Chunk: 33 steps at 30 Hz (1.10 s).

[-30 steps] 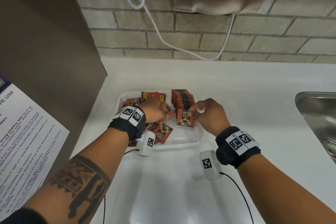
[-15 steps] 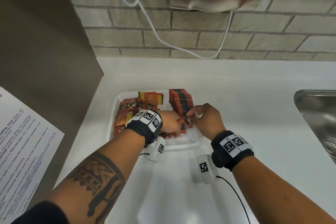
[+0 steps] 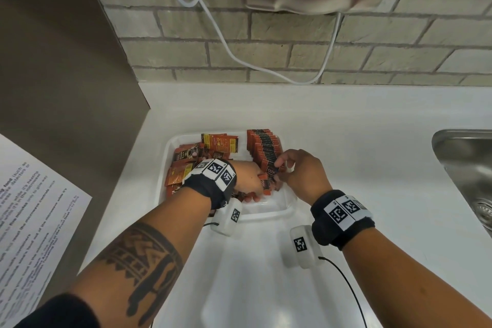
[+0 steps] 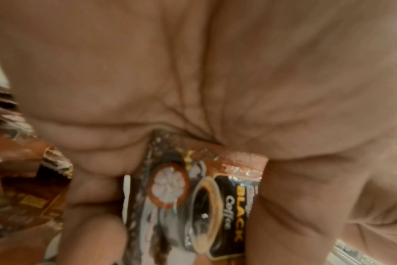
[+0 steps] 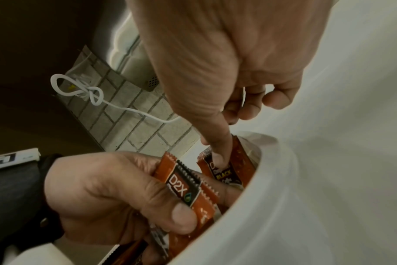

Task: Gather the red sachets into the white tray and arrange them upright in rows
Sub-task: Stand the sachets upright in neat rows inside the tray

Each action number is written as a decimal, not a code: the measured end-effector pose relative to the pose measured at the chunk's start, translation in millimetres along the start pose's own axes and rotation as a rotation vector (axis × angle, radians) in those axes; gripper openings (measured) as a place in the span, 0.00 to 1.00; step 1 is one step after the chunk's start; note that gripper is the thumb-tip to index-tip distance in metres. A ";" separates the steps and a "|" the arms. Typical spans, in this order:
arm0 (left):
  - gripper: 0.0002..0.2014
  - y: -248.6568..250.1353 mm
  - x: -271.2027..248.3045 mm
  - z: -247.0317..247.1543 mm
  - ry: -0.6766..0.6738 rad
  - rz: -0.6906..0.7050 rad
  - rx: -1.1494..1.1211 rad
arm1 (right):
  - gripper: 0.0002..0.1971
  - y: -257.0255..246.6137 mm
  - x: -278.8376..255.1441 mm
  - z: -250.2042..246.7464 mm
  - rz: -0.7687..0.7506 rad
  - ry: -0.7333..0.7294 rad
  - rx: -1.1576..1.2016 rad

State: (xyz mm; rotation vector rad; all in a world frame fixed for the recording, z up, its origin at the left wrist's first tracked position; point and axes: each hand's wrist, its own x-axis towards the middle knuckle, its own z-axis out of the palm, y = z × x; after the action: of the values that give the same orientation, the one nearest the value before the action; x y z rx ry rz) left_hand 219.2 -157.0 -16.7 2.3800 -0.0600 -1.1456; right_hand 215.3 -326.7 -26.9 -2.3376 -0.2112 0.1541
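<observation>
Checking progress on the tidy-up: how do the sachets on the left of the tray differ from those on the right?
The left sachets lie jumbled, faces showing at mixed angles; the right row stands upright, packed edge to edge. The left sachets spread wide; the right row is narrow. Both are red and sit in the white tray.

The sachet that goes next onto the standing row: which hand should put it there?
Probably the right hand: it already pinches a sachet at the near end of the upright row. The left hand grips spare sachets beside it.
</observation>
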 end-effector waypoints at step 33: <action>0.12 -30.2 -27.6 -21.1 0.192 -0.113 0.105 | 0.04 -14.6 1.8 -18.2 -0.021 -0.036 -0.053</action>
State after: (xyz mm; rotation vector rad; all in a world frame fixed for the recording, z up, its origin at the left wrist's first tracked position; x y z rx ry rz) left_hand 211.9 -115.0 0.7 2.6041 0.0823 -0.9787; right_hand 218.7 -328.8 -3.8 -2.3856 -0.2603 0.1819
